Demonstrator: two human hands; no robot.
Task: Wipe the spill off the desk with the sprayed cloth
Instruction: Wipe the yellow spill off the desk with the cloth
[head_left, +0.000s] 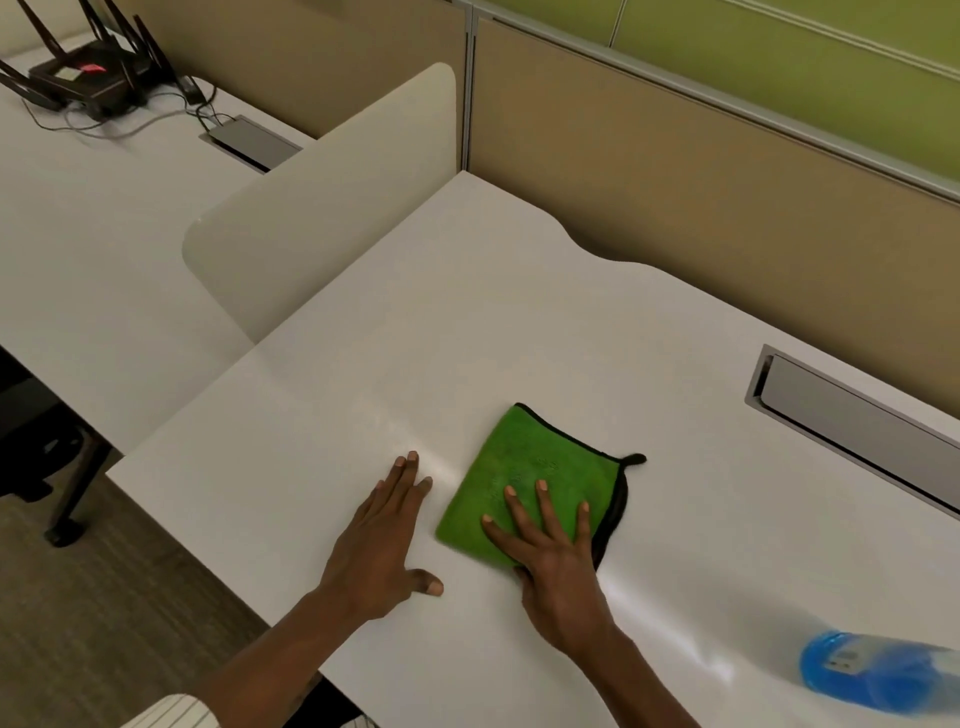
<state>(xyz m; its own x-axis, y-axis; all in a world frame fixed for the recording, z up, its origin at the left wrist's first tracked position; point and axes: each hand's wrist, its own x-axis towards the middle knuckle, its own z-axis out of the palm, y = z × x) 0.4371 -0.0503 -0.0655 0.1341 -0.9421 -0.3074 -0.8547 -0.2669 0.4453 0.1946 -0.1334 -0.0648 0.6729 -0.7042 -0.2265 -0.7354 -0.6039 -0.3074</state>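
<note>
Green cloth (530, 483) under flat, open right hand (558, 566); left hand (382, 540) flat, open on desk (467, 312), no legible labels.

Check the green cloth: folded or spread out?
Folded: the green cloth shows doubled black-trimmed edges along its right side, flat under the right hand.

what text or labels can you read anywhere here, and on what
None can be read.
Blue spray bottle: a pale label, too blurred to read.
Black router on the far desk: a red sticker, too small to read.
Green cloth: no print visible.
</note>
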